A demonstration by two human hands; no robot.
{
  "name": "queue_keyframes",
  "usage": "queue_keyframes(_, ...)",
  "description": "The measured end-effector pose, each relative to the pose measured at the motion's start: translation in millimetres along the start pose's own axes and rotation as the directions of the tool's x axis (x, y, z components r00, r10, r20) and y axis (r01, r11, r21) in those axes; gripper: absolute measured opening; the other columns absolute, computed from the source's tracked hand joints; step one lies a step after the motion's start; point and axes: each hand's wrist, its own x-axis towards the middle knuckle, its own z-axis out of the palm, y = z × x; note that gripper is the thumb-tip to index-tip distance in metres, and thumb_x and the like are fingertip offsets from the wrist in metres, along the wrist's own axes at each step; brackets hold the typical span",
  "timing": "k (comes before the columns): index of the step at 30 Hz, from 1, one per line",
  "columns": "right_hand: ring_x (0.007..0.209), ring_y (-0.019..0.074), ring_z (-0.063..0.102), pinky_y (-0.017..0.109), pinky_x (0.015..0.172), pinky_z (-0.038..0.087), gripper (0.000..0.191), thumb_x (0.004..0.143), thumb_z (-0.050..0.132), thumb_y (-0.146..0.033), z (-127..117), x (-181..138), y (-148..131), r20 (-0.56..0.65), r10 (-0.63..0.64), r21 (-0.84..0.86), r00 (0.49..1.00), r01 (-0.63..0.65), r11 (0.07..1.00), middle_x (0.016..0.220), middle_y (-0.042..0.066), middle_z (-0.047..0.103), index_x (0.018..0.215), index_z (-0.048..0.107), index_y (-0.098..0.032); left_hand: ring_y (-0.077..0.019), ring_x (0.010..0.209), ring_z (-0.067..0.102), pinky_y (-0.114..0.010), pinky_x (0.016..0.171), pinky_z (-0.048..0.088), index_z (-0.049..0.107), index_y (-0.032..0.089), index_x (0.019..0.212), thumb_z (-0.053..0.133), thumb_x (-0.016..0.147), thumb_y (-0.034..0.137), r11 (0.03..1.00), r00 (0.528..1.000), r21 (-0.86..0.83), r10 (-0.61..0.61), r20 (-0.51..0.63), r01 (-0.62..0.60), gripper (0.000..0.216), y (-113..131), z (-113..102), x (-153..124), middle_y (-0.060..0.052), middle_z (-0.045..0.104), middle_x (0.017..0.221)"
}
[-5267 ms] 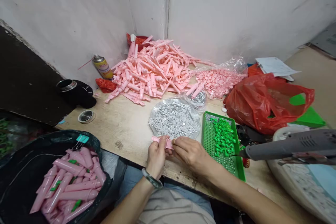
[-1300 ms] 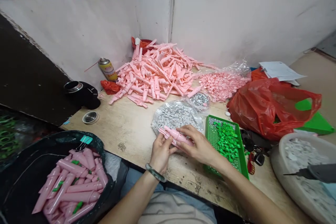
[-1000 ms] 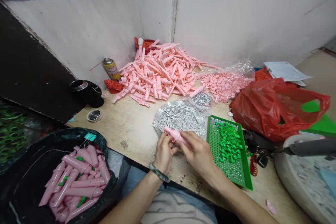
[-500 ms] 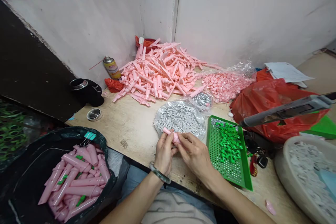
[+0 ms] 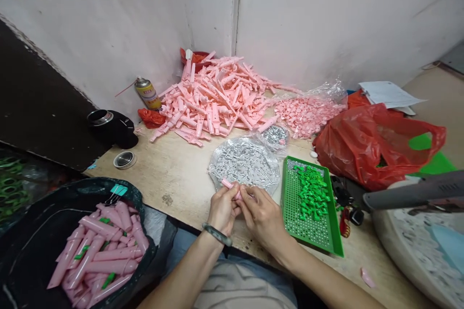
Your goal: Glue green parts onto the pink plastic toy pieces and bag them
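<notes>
Between my two hands is a pink plastic tube part (image 5: 227,183), its narrow end pointing up and left. My left hand (image 5: 224,210) is closed round it, thumb on top. The fingers of my right hand (image 5: 261,212) pinch the near end, which they mostly cover. Just beyond my hands lies a clear plastic bag (image 5: 243,161) spread with metal pins and small grey pieces. Right of my right hand is a green perforated tray (image 5: 293,203) holding small green plastic parts (image 5: 312,193).
A heap of pink parts (image 5: 217,96) fills the back of the table, beside a spray can (image 5: 148,92). A black-lined bin (image 5: 21,236) with pink tubes stands at left. At right are a red bag (image 5: 366,140), a grey electric screwdriver (image 5: 413,190) and a tub of white pieces (image 5: 391,246).
The grey screwdriver has swung down and right, baring more of the red bag. My view has shifted slightly to the right. Both hands stay on the pink tube part, the right covering more of it.
</notes>
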Motion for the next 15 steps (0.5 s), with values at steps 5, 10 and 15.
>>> queue_keyframes(5, 0.089, 0.0222, 0.063, 0.033, 0.075, 0.057, 0.03, 0.095, 0.051, -0.014, -1, 3, -1, 0.023, 0.003, -0.018, 1.0, -0.003, 1.0, 0.099, 0.013, 0.066, 0.122, 0.064, -0.013, -0.0086, 0.059, 0.06, -0.016, 0.053, 0.048, 0.066, 0.012, 0.087, 0.071, 0.079, 0.016, 0.998, 0.998, -0.03, 0.052, -0.033, -0.053, 0.009, 0, 2, 1, -0.004, 0.067, 0.074)
queue_keyframes(10, 0.088, 0.0238, 0.065, 0.034, 0.072, 0.058, 0.029, 0.096, 0.052, -0.018, -3, 9, -2, 0.066, -0.003, -0.052, 0.998, 0.006, 0.999, 0.102, 0.014, 0.067, 0.122, 0.063, -0.014, -0.0093, 0.053, 0.058, -0.018, 0.05, 0.048, 0.066, 0.01, 0.085, 0.073, 0.078, 0.015, 0.999, 0.999, -0.012, 0.043, 0.031, -0.042, 0.011, 4, 5, 0, -0.004, 0.066, 0.071)
queue_keyframes(15, 0.092, 0.0217, 0.067, 0.032, 0.074, 0.059, 0.031, 0.095, 0.051, -0.017, -14, 15, 1, 0.163, 0.036, 0.084, 0.986, -0.05, 0.995, 0.113, 0.013, 0.067, 0.125, 0.061, -0.019, -0.012, 0.072, 0.067, -0.017, 0.055, 0.05, 0.064, 0.013, 0.095, 0.067, 0.084, 0.015, 0.985, 0.991, -0.103, 0.135, -0.016, -0.136, 0.011, 2, 5, -2, -0.01, 0.072, 0.098)
